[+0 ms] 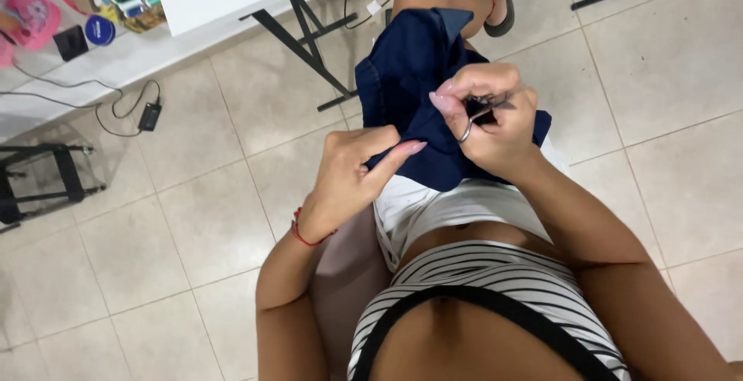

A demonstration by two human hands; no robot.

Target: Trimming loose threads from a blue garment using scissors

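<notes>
Two hands meet over a dark blue cloth (410,79) at the centre top of the frame, above the person's lap. The left hand (352,180) comes up from the lower left, wrist bent, fingers closed in a pinch on the cloth's lower edge. The right hand (487,122) reaches in from the lower right, fingers curled tight around small scissors (481,110), whose tips touch the cloth just beside the left fingertips. A charger (149,116) lies on the tile floor (193,218) at left.
</notes>
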